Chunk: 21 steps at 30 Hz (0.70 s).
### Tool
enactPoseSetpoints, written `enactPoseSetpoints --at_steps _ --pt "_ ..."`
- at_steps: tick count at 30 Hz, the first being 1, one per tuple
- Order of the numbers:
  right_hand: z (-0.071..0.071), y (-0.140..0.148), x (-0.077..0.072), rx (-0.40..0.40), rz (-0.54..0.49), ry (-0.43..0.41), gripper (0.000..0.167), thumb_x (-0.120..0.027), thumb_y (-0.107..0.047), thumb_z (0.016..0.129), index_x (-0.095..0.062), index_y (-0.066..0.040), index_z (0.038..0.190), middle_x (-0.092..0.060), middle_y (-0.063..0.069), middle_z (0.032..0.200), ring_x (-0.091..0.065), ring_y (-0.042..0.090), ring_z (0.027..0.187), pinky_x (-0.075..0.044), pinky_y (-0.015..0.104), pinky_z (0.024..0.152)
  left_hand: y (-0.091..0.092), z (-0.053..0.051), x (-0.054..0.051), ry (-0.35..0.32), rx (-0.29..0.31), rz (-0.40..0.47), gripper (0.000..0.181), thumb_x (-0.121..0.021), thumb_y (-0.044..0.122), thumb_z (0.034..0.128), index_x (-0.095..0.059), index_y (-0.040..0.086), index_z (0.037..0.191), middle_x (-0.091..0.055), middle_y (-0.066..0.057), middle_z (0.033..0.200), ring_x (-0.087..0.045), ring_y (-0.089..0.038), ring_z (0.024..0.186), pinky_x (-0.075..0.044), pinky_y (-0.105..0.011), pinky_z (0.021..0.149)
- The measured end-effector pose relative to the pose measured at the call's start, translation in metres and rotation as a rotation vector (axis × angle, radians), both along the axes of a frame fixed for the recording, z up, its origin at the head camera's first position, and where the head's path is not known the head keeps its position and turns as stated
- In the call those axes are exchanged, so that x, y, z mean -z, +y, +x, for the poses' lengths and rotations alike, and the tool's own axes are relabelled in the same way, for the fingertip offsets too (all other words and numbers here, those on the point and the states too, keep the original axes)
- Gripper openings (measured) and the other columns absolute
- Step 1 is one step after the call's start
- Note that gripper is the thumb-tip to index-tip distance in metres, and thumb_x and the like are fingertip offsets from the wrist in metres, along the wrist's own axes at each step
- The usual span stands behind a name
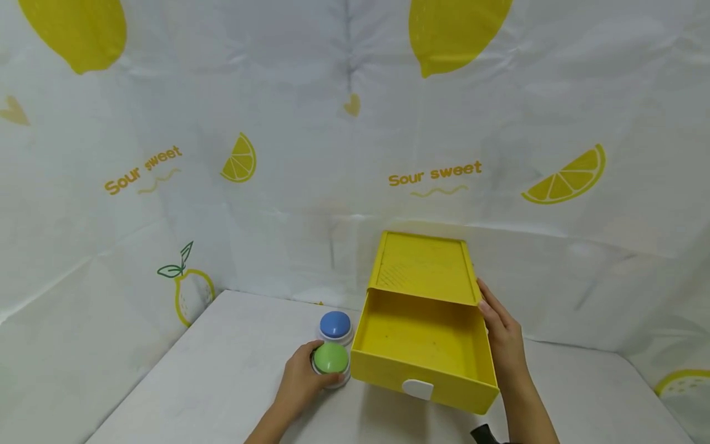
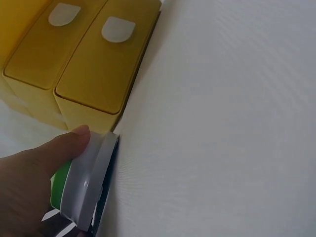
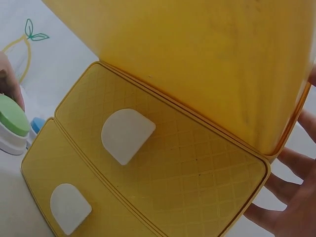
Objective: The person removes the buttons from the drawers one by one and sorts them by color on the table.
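A yellow drawer box [image 1: 424, 265] stands against the back, its top drawer [image 1: 424, 382] pulled out and with nothing visible inside. Two closed drawers with white tabs [image 3: 127, 134] show below it in the right wrist view. My left hand [image 1: 302, 379] grips a round green-topped button [image 1: 331, 357] by its pale base, thumb on the near side, just left of the box. Directly behind that one is a blue-topped button [image 1: 335, 324]. My right hand [image 1: 506, 342] rests against the box's right side with fingers extended and spread [image 3: 296, 197].
White cloth with lemon prints [image 1: 277, 185] hangs behind and at both sides of the white tabletop [image 1: 222, 370]. A small black object [image 1: 484, 434] shows at the bottom edge beside the right forearm. The open drawer juts out over the tabletop.
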State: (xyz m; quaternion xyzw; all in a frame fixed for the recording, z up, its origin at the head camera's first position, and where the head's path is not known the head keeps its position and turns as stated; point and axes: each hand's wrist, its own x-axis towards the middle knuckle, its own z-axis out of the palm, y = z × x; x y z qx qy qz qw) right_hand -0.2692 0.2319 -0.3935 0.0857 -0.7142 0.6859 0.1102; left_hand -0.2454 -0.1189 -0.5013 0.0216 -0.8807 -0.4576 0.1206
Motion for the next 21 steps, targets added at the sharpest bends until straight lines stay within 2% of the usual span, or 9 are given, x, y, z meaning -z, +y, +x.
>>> enactPoseSetpoints --at_steps 4,10,16,21 --pt "0.0 0.001 0.001 -0.009 -0.001 0.014 0.055 -0.042 -0.038 0.109 -0.03 -0.024 0.16 -0.035 -0.01 0.164 -0.052 -0.015 0.121 -0.053 0.009 0.088 0.001 -0.009 0.0 0.014 -0.004 0.018 0.081 -0.095 0.028 0.0631 -0.06 -0.001 0.13 -0.067 -0.017 0.125 -0.064 -0.03 0.113 -0.051 -0.054 0.101" --pt "0.0 0.001 0.002 -0.01 0.026 0.016 0.054 -0.041 -0.04 0.109 -0.03 -0.027 0.16 -0.032 -0.008 0.166 -0.051 -0.014 0.122 -0.054 0.011 0.088 0.002 -0.025 0.005 0.052 -0.003 0.017 0.077 -0.093 0.028 0.0663 -0.061 0.005 0.132 -0.067 -0.016 0.128 -0.063 -0.031 0.116 -0.049 -0.054 0.104" --pt "0.001 0.0 0.001 0.003 0.04 -0.005 0.053 -0.041 -0.041 0.109 -0.031 -0.031 0.159 -0.03 -0.007 0.166 -0.046 -0.016 0.124 -0.051 0.008 0.09 0.002 -0.034 0.01 0.081 0.009 0.026 0.068 -0.092 0.025 0.068 -0.065 0.01 0.129 -0.067 -0.016 0.128 -0.062 -0.034 0.12 -0.048 -0.055 0.105" --pt "0.001 0.002 0.002 0.005 0.019 0.018 0.051 -0.041 -0.037 0.109 -0.032 -0.028 0.159 -0.038 -0.011 0.162 -0.053 -0.013 0.12 -0.053 0.01 0.087 0.003 -0.043 0.012 0.088 -0.007 0.056 0.068 -0.092 0.023 0.0697 -0.065 0.01 0.131 -0.066 -0.018 0.13 -0.061 -0.036 0.122 -0.048 -0.056 0.107"
